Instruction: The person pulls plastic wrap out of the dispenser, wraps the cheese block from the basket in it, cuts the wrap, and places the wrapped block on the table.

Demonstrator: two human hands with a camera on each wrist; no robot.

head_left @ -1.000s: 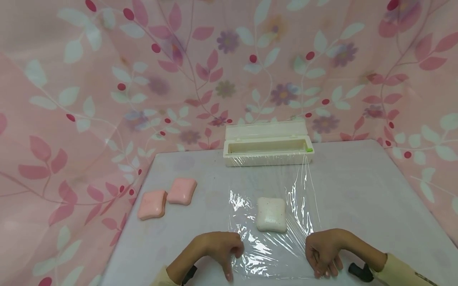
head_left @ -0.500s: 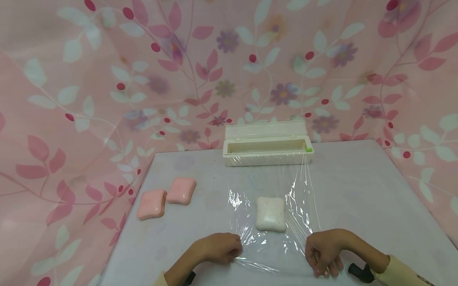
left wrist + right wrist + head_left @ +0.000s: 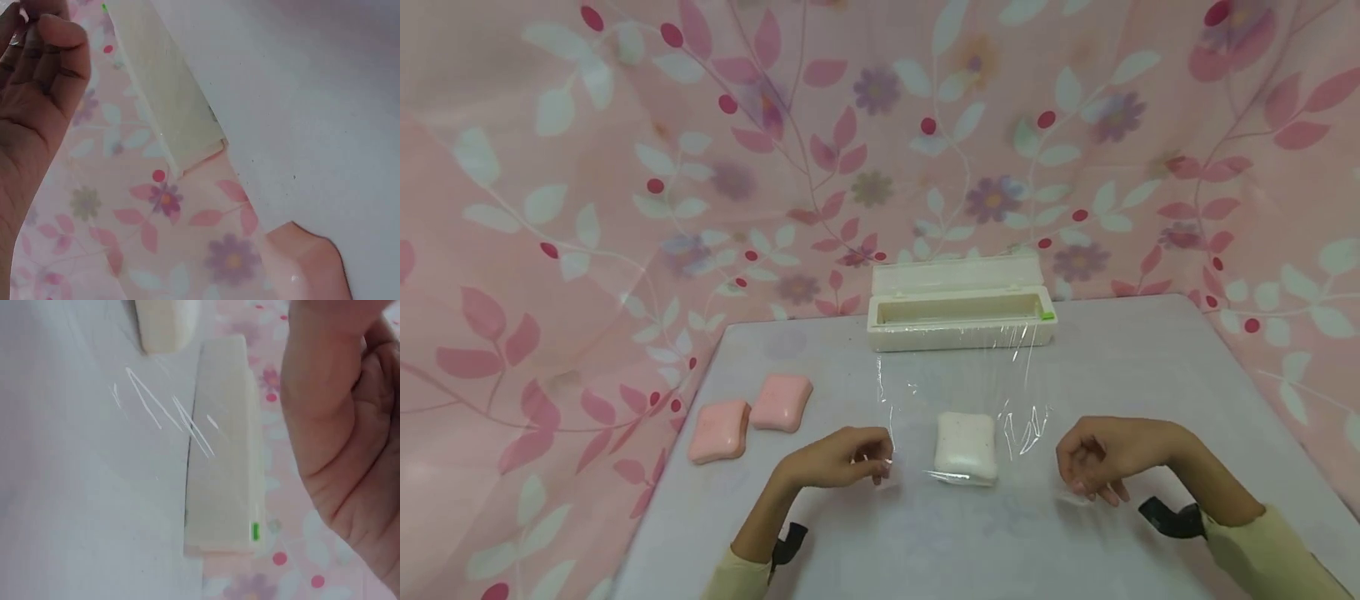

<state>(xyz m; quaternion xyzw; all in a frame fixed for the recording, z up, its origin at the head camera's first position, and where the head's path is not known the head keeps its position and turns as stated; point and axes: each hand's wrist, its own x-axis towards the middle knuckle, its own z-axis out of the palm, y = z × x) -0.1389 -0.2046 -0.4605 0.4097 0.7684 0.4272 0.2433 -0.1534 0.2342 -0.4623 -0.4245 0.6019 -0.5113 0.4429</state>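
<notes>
A sheet of cling film (image 3: 1028,429) runs forward from a white dispenser box (image 3: 962,337) at the back of the table. My left hand (image 3: 842,457) pinches its near left corner, and the right hand (image 3: 1108,457) pinches the near right one. Between the hands lies a white, square soap bar (image 3: 966,442); the film's near edge crosses its front in the head view. In the left wrist view the hand's fingers (image 3: 65,56) curl toward the thumb. The right wrist view shows the film's bright creases in front of the box (image 3: 219,456), with the soap bar (image 3: 165,325) above.
Two pink soap bars (image 3: 720,430) sit side by side on the left of the white-covered table (image 3: 1150,375). The box's lid (image 3: 957,273) stands raised against a floral curtain (image 3: 820,125) that encloses the back and sides.
The left hand has taken hold of the film's left corner. Both hands have risen and moved forward, lifting the near edge back to the white soap bar, which stays in place.
</notes>
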